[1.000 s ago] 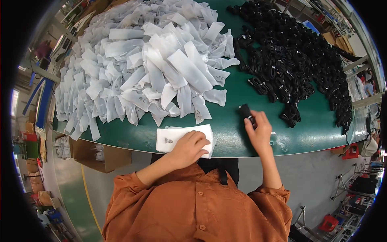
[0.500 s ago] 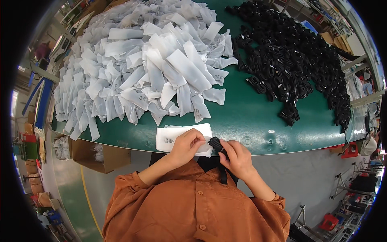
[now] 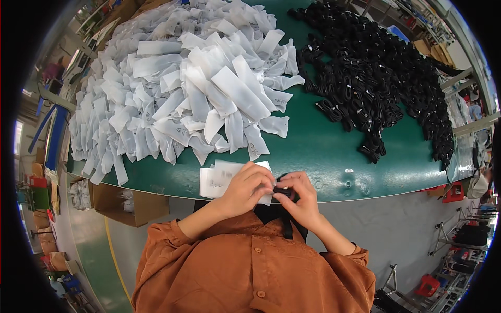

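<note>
At the table's near edge lies a small stack of frosted white plastic bags [image 3: 210, 182]. My left hand [image 3: 245, 189] is over its right part, fingers closed in a pinch at the mouth of the top bag, which looks blurred and slightly raised. Close beside it, my right hand [image 3: 302, 199] grips a coiled black cable [image 3: 286, 192], mostly covered by the fingers. The fingertips of both hands nearly meet where cable and bag come together. Whether the cable's end is inside the bag cannot be made out.
A large heap of filled frosted bags [image 3: 172, 94] covers the left of the green table [image 3: 308, 151]. Many coiled black cables [image 3: 365, 88] are piled at the right. Below the table's left edge stands an open cardboard box [image 3: 125, 206] with bags inside.
My left hand has moved right along the bags toward the cable. My right hand has turned inward, bringing the cable up to the bag. The top bag has shifted and lifted.
</note>
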Available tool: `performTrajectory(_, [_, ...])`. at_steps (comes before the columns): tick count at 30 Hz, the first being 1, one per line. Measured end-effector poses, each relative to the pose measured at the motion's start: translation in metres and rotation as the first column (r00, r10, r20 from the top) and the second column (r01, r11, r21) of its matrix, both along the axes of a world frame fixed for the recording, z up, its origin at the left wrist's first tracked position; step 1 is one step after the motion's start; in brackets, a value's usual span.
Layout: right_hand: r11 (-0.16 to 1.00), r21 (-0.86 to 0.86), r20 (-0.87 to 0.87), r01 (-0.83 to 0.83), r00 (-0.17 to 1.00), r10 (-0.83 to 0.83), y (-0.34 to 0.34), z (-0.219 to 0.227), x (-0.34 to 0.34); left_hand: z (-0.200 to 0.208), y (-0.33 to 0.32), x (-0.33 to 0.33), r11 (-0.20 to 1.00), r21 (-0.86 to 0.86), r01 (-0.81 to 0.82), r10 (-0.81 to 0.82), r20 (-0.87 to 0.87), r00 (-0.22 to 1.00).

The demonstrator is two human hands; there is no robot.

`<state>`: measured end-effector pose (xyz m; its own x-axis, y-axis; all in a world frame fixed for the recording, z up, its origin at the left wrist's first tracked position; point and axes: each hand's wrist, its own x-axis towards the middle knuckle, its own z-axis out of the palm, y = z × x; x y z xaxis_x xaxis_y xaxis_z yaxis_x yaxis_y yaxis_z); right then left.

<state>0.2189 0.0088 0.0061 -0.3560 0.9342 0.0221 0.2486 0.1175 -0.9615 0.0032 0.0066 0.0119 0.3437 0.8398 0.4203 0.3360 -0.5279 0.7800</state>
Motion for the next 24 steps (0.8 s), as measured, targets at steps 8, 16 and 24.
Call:
performTrajectory(8, [0.68,0.724,0.08,0.115,0.965,-0.248,0.074,0.022,0.001,0.051,0.058,-0.036,0.94,-0.34,0.002,0.176,0.494,0.852])
performTrajectory(16, [0.595,0.803,0.474,-0.023,0.629,-0.616,0.186,-0.02,0.054,0.064,0.049,-0.051,0.886,0.14,-0.443,0.434,0.09,0.896])
performTrajectory(24, [0.811,0.585,0.616,-0.03,0.667,-0.42,0.132,0.004,0.037,-0.022,-0.015,0.002,0.991,0.117,-0.071,0.104,-0.307,0.946])
